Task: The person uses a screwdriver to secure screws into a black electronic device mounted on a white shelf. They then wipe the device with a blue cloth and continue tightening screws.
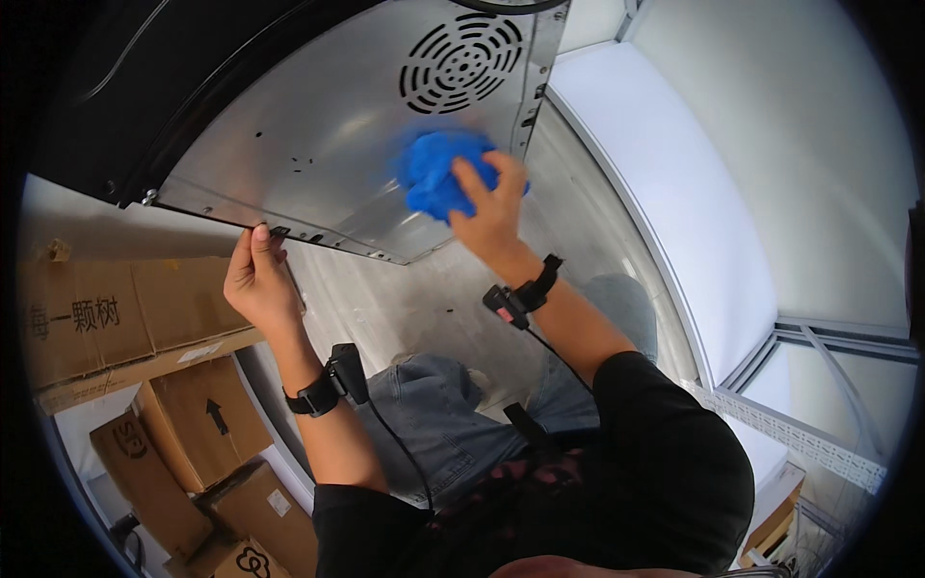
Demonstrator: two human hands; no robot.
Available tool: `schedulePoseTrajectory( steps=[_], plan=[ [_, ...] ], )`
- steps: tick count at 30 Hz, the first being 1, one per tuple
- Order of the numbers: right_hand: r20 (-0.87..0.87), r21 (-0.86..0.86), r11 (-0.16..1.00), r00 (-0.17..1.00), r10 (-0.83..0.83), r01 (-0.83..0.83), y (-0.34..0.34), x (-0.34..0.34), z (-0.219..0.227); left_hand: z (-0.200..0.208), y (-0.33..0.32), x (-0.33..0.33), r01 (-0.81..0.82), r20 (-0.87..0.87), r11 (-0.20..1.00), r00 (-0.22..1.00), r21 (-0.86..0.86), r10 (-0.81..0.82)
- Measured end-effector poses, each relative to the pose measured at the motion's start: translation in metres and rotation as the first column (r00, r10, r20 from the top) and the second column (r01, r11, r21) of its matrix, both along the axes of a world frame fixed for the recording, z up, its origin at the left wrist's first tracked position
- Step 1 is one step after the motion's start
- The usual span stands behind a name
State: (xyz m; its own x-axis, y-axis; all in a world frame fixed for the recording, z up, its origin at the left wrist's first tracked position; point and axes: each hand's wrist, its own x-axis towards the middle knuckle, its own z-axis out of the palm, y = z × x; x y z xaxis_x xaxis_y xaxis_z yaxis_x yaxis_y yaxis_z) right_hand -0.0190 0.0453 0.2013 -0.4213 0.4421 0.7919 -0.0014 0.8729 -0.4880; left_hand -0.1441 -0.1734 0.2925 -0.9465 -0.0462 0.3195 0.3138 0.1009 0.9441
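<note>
A crumpled blue cloth [438,173] is in my right hand [493,207], pressed against a shiny metal panel [328,144]. The panel has a round pattern of vent slots [462,63] just beyond the cloth, and small holes to the left. My left hand [260,275] pinches the panel's near lower edge between thumb and fingers, close to a small dark slot. A black casing [193,67] adjoins the panel at the far left. The cloth's far side is smeared by motion.
Cardboard boxes [207,414] are stacked at the left on a pale shelf. A white panel wall with a metal frame [665,193] runs along the right. Grey floor [385,308] shows below the panel. Cables [400,448] hang from bands on both my wrists.
</note>
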Motion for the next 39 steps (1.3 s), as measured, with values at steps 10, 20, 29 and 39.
schedulePoseTrajectory(
  steps=[10, 20, 29, 39],
  plan=[
    [-0.041, -0.118, 0.968, 0.972, -0.229, 0.223, 0.046, 0.024, -0.01, -0.002, -0.002, 0.0, -0.025, -0.017, 0.998, 1.0, -0.063, 0.024],
    [0.003, -0.004, 1.0, 1.0, -0.023, 0.023, -0.008, 0.0, -0.001, 0.003, 0.008, 0.002, -0.009, -0.017, 1.0, 1.0, 0.006, 0.009],
    [0.226, 0.171, 0.925, 0.927, 0.299, -0.34, -0.089, -0.034, 0.023, -0.003, 0.0, 0.003, 0.003, 0.045, 1.0, 0.999, 0.014, -0.004],
    [0.362, 0.122, 0.93, 0.888, 0.283, -0.346, -0.086, -0.025, 0.003, 0.003, 0.0, 0.003, 0.037, 0.076, 0.999, 0.996, 0.025, -0.039]
  ],
)
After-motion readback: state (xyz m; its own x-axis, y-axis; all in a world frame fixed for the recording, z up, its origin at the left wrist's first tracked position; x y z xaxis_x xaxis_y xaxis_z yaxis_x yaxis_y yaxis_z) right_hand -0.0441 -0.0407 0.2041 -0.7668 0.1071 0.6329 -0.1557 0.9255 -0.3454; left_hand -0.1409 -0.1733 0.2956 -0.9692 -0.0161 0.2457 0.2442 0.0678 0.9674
